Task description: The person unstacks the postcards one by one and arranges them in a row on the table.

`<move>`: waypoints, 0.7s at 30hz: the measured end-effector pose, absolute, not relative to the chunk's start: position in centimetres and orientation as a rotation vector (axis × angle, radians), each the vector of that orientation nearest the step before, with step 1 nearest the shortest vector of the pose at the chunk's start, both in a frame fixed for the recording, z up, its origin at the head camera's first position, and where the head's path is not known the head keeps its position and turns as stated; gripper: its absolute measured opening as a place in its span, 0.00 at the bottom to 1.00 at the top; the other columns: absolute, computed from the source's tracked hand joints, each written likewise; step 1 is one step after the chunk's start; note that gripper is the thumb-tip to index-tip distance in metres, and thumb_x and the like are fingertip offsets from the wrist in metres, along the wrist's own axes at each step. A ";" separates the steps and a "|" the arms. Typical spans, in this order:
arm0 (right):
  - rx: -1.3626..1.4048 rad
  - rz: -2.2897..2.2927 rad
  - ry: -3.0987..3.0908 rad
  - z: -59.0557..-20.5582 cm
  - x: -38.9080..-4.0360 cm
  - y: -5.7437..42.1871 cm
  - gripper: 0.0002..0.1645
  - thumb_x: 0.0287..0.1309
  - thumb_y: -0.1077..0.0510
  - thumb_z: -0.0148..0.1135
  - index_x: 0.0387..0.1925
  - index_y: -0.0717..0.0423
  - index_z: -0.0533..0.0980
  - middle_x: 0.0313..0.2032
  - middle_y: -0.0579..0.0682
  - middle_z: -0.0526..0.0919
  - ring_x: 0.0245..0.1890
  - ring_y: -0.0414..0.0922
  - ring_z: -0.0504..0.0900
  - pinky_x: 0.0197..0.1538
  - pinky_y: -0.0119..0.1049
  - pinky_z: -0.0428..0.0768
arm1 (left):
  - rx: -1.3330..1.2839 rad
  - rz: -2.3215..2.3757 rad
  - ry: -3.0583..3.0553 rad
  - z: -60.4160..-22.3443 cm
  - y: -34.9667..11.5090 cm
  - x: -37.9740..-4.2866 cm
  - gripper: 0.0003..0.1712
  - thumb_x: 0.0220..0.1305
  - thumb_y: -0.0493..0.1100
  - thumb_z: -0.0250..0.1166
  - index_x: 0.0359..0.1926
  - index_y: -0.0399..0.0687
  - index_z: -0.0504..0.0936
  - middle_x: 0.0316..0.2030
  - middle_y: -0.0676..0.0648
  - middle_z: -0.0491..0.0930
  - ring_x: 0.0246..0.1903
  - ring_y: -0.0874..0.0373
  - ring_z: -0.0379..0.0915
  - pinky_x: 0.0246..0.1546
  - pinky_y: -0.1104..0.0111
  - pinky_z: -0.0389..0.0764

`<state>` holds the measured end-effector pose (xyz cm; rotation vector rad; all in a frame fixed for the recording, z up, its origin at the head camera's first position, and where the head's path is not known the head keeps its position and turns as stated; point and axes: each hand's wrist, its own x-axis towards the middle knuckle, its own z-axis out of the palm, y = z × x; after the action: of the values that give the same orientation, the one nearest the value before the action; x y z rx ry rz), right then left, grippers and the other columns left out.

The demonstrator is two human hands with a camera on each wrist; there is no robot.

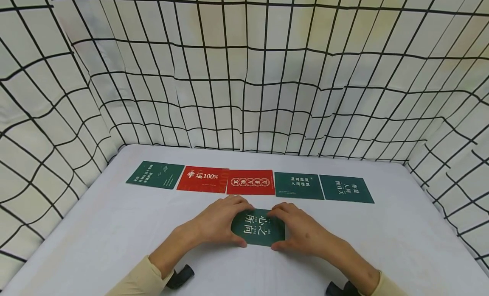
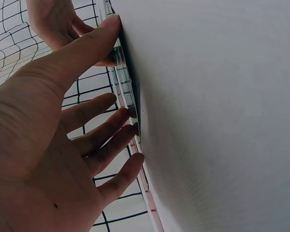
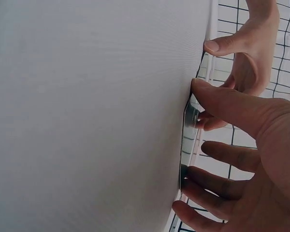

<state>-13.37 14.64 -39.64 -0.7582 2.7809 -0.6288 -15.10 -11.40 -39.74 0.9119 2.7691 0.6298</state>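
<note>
A dark green card [image 1: 259, 229] with white Chinese lettering lies flat at the near middle of the table, between both hands. My left hand [image 1: 219, 222] grips its left end, the thumb at the near edge and the fingers at the far edge. At the right end my right hand [image 1: 302, 229] holds it the same way. Both wrist views show the card edge-on, with the left thumb [image 2: 94, 43] and the right thumb [image 3: 222, 99] by its near edge. Whether the card touches the cloth or sits slightly above it, I cannot tell.
Beyond the hands runs a row of cards: a green card [image 1: 155, 175], two red ones, the left [image 1: 203, 180] and the right [image 1: 250, 182], then two green ones, the inner [image 1: 299, 186] and the outer [image 1: 347, 189]. Black netting [image 1: 244, 79] encloses the white table [image 1: 133, 236].
</note>
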 end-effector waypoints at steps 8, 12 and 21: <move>-0.733 -0.614 2.786 -39.5 -13.5 14.8 0.56 0.41 0.41 0.85 0.71 0.50 0.70 0.64 0.49 0.78 0.62 0.46 0.76 0.61 0.47 0.86 | 0.899 0.620 2.770 -39.8 -11.4 -15.1 0.49 0.43 0.60 0.84 0.68 0.58 0.78 0.63 0.52 0.78 0.64 0.56 0.71 0.64 0.53 0.81; -0.742 -0.622 2.774 -39.5 -13.6 15.1 0.59 0.43 0.40 0.85 0.74 0.51 0.66 0.65 0.49 0.77 0.62 0.45 0.75 0.62 0.46 0.85 | 0.903 0.615 2.767 -39.8 -11.4 -15.2 0.49 0.43 0.60 0.84 0.69 0.58 0.77 0.64 0.52 0.78 0.64 0.56 0.70 0.64 0.53 0.81; -0.799 -0.633 2.779 -39.6 -13.6 15.7 0.60 0.44 0.41 0.83 0.75 0.51 0.64 0.67 0.49 0.75 0.64 0.45 0.74 0.64 0.47 0.84 | 0.903 0.589 2.759 -39.8 -11.4 -15.0 0.54 0.42 0.62 0.84 0.71 0.57 0.74 0.65 0.52 0.77 0.65 0.55 0.71 0.65 0.51 0.80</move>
<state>-13.62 15.66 -39.59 -0.7994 2.7788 -0.6327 -15.03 -11.42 -39.77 0.9030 2.7588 0.5892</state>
